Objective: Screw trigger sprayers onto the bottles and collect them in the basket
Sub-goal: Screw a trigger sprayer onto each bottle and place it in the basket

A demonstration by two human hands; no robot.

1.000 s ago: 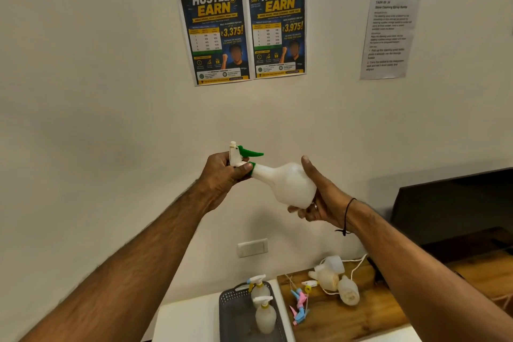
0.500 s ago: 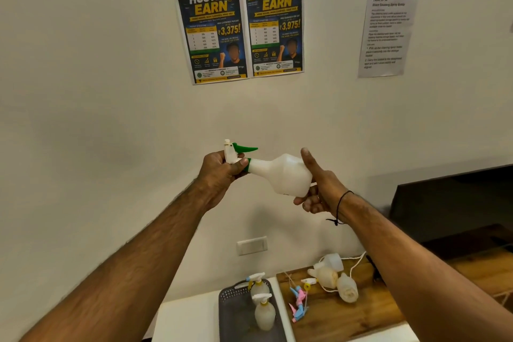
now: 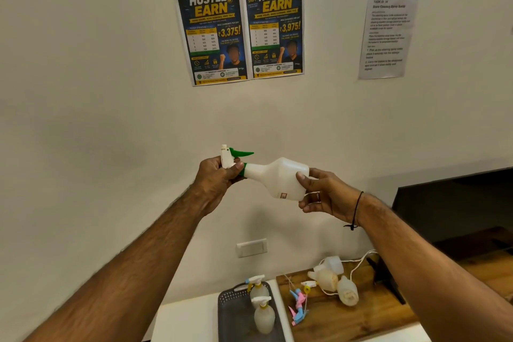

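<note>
Raised in front of the wall, a white bottle (image 3: 280,178) lies nearly on its side with a green and white trigger sprayer (image 3: 231,157) on its neck. My left hand (image 3: 219,182) grips the sprayer and its green collar. My right hand (image 3: 323,193) holds the bottle's base end with fingertips. Below, a dark grey basket (image 3: 231,314) holds two bottles (image 3: 263,314) fitted with white sprayers. Several bare bottles (image 3: 333,279) lie on the wooden surface (image 3: 347,319), beside loose pink, blue and white sprayers (image 3: 299,300).
A white tabletop (image 3: 188,319) carries the basket. A dark monitor (image 3: 455,208) stands at the right, with a white cable (image 3: 361,261) near the bottles. Two posters (image 3: 241,32), a printed sheet (image 3: 388,35) and a wall socket (image 3: 251,248) are on the wall.
My right hand has shifted from cupping the bottle's underside to pinching its base end from the right. The bottle has turned, and a small label now faces me.
</note>
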